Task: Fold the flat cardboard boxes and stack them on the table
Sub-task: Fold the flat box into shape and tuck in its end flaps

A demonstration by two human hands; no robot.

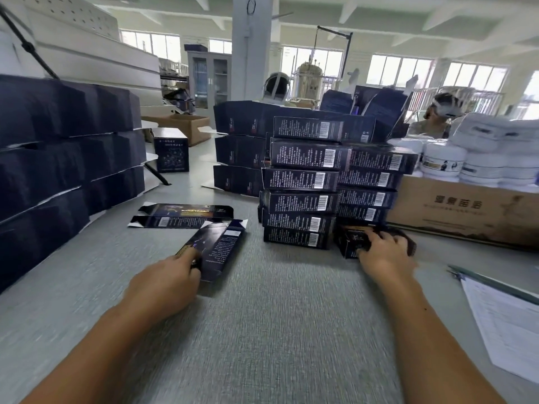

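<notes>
Dark folded box (pixel 351 243) under right hand (pixel 385 250), fingers curled over it, at base of stack (pixel 300 196), right side; left hand (pixel 172 277) pinches flat box (pixel 217 252) left of stack. Likely the stacking step; next move calls for opening the flat box.

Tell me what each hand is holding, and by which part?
The left hand pinches an open-flapped box at its near end. The right hand grips a folded box over its top, beside the stack.

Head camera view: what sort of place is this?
Likely a packaging workshop in a small factory: stacked folded boxes, piles of flat box blanks, white jars on a shipping carton, and a steel tank behind.
</notes>
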